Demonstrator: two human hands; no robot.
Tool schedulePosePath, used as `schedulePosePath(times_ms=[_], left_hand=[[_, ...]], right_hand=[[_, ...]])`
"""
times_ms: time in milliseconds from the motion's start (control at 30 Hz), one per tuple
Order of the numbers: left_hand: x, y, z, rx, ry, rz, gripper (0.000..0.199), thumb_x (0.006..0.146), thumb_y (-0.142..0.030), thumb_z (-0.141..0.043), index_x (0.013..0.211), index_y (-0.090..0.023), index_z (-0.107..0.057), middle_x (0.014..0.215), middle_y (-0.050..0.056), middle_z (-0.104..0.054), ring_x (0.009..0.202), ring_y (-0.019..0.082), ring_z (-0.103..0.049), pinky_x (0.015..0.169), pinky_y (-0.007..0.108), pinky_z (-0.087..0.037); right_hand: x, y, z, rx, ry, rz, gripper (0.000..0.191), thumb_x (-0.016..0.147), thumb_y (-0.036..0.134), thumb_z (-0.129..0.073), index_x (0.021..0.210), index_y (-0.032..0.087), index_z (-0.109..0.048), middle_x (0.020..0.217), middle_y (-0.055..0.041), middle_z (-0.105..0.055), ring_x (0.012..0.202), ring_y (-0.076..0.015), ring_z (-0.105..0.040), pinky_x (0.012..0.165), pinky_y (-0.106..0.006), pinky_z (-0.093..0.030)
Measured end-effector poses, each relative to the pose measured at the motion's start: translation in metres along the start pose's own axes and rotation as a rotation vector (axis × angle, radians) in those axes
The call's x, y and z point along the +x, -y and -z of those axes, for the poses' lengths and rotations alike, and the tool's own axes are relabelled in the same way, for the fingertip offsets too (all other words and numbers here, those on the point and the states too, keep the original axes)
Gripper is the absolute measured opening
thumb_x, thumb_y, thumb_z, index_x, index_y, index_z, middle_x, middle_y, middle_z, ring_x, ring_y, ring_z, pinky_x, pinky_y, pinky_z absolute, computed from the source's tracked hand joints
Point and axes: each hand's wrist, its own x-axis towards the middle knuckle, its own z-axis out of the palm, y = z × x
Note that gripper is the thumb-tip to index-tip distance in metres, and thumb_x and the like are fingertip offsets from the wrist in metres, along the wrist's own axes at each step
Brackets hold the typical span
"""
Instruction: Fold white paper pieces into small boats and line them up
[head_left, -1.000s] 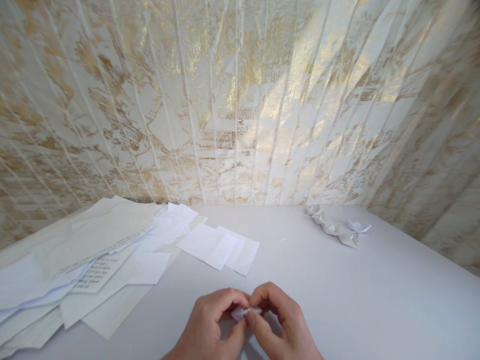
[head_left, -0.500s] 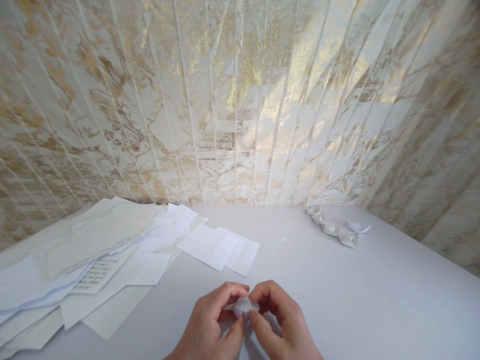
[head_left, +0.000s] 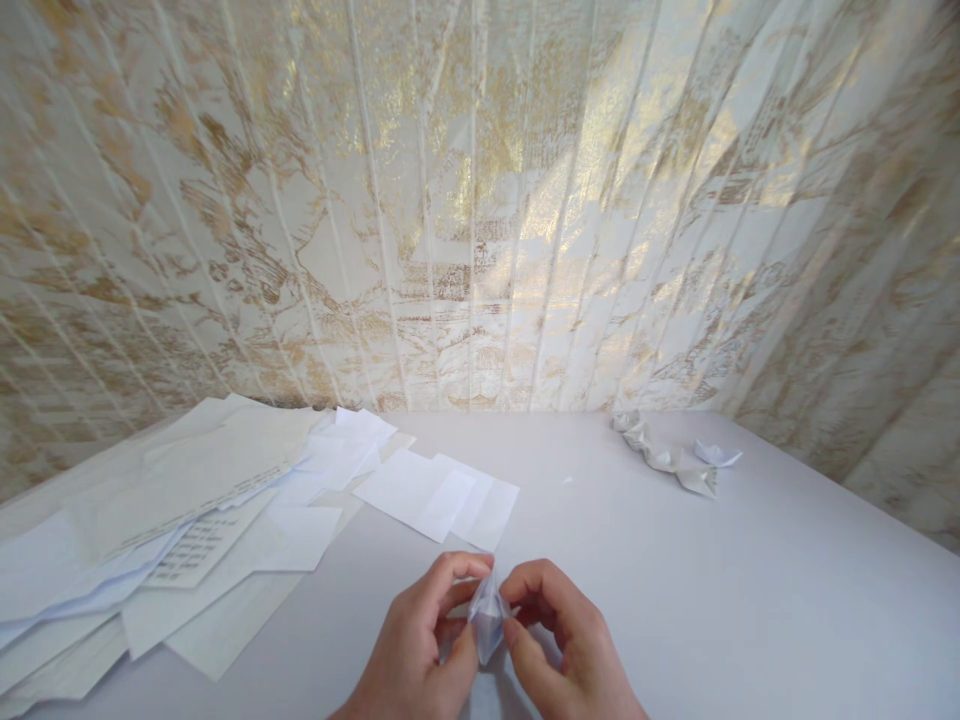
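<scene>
Between my two hands, near the front of the white table (head_left: 675,620), is a small piece of folded white paper (head_left: 488,615) with pointed ends. My left hand (head_left: 431,635) pinches its left side with thumb and fingers. On the other side, the thumb and index finger of my right hand (head_left: 559,630) grip its right edge. Part of the paper is covered by my fingertips. Beyond my hands lie a couple of loose white paper squares (head_left: 409,490), flat and overlapping.
At the left spreads a large pile of paper sheets (head_left: 217,460), some printed. Several small folded paper boats (head_left: 664,458) stand in a cluster at the back right, beside a white one (head_left: 718,455). A tiny paper scrap (head_left: 567,480) lies mid-table. A patterned curtain (head_left: 465,200) hangs behind.
The folded paper has gone from a wide, flattened shape to a taller one, its points now facing away from me and toward me. My fingers have shifted slightly apart around it.
</scene>
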Motion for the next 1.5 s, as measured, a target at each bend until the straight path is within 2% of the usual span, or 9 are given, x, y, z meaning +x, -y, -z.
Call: schedulePosePath(times_ms=[167, 300, 467, 567, 767, 900, 1000, 1233, 1500], left_hand=[[0.001, 0.000, 0.003, 0.005, 0.009, 0.040, 0.023, 0.074, -0.027, -0.055, 0.095, -0.019, -0.050, 0.098, 0.009, -0.065, 0.075, 0.019, -0.062, 0.062, 0.025, -0.045], [0.003, -0.002, 0.005, -0.023, 0.028, 0.151, 0.027, 0.073, -0.024, -0.054, 0.099, -0.018, -0.048, 0.085, 0.006, -0.067, 0.075, 0.020, -0.062, 0.062, 0.026, -0.044], [0.009, -0.004, 0.005, -0.055, 0.033, 0.153, 0.029, 0.064, -0.010, -0.051, 0.092, -0.017, -0.054, 0.092, 0.005, -0.064, 0.089, 0.021, -0.058, 0.075, 0.028, -0.043], [0.010, -0.004, 0.005, -0.083, 0.057, 0.143, 0.027, 0.064, -0.012, -0.053, 0.091, -0.017, -0.054, 0.089, 0.004, -0.064, 0.086, 0.020, -0.058, 0.075, 0.029, -0.042], [0.007, -0.006, 0.006, 0.048, 0.078, 0.150, 0.016, 0.071, -0.023, -0.056, 0.085, -0.016, -0.058, 0.074, 0.002, -0.061, 0.068, 0.015, -0.053, 0.062, 0.024, -0.039], [0.008, -0.004, 0.007, 0.065, 0.048, 0.143, 0.011, 0.071, -0.027, -0.057, 0.072, -0.017, -0.054, 0.059, -0.004, -0.049, 0.056, 0.011, -0.044, 0.053, 0.021, -0.034], [0.008, -0.001, 0.007, 0.079, 0.022, 0.150, 0.010, 0.070, -0.026, -0.057, 0.072, -0.017, -0.053, 0.056, -0.005, -0.046, 0.053, 0.010, -0.041, 0.050, 0.021, -0.032], [0.007, -0.002, 0.006, 0.080, 0.005, 0.119, 0.009, 0.070, -0.025, -0.058, 0.071, -0.017, -0.053, 0.061, -0.002, -0.053, 0.060, 0.013, -0.050, 0.056, 0.022, -0.038], [0.008, -0.004, 0.001, -0.031, 0.017, 0.124, 0.020, 0.069, -0.023, -0.058, 0.087, -0.017, -0.051, 0.079, 0.003, -0.062, 0.069, 0.016, -0.058, 0.059, 0.024, -0.043]], right_hand=[[0.000, 0.000, 0.001, 0.026, 0.025, 0.019, 0.004, 0.072, 0.016, -0.047, 0.072, 0.017, -0.051, 0.066, -0.0013, -0.055, 0.059, -0.0134, -0.053, 0.057, -0.025, -0.044], [0.000, 0.000, 0.002, -0.002, 0.030, 0.061, 0.006, 0.072, 0.013, -0.047, 0.074, 0.017, -0.051, 0.067, -0.0006, -0.054, 0.059, -0.0127, -0.053, 0.055, -0.023, -0.044], [0.001, -0.003, 0.002, -0.086, 0.023, 0.239, 0.016, 0.068, 0.006, -0.047, 0.076, 0.018, -0.053, 0.073, -0.0012, -0.055, 0.066, -0.0128, -0.054, 0.059, -0.022, -0.045], [0.002, -0.003, 0.004, -0.123, 0.030, 0.294, 0.021, 0.066, 0.003, -0.044, 0.077, 0.018, -0.054, 0.076, -0.0019, -0.054, 0.069, -0.0131, -0.054, 0.060, -0.022, -0.045], [0.004, 0.006, 0.012, -0.142, 0.120, 0.220, 0.022, 0.070, 0.002, -0.042, 0.078, 0.018, -0.056, 0.079, -0.0033, -0.054, 0.071, -0.0138, -0.055, 0.061, -0.022, -0.046], [0.005, 0.009, 0.014, -0.128, 0.110, 0.193, 0.020, 0.068, 0.001, -0.043, 0.074, 0.018, -0.052, 0.073, -0.0013, -0.052, 0.067, -0.0131, -0.054, 0.057, -0.021, -0.044], [0.005, 0.007, 0.011, -0.098, 0.100, 0.186, 0.021, 0.064, 0.001, -0.044, 0.073, 0.018, -0.050, 0.073, -0.0006, -0.051, 0.067, -0.0129, -0.054, 0.059, -0.022, -0.045], [0.004, -0.003, 0.002, -0.082, 0.020, 0.206, 0.021, 0.059, 0.003, -0.045, 0.073, 0.020, -0.048, 0.073, -0.0004, -0.051, 0.066, -0.0130, -0.051, 0.058, -0.022, -0.043], [0.002, -0.002, 0.000, -0.088, 0.005, 0.154, 0.019, 0.061, 0.006, -0.044, 0.073, 0.020, -0.046, 0.070, 0.0010, -0.049, 0.061, -0.0125, -0.049, 0.054, -0.022, -0.042]])
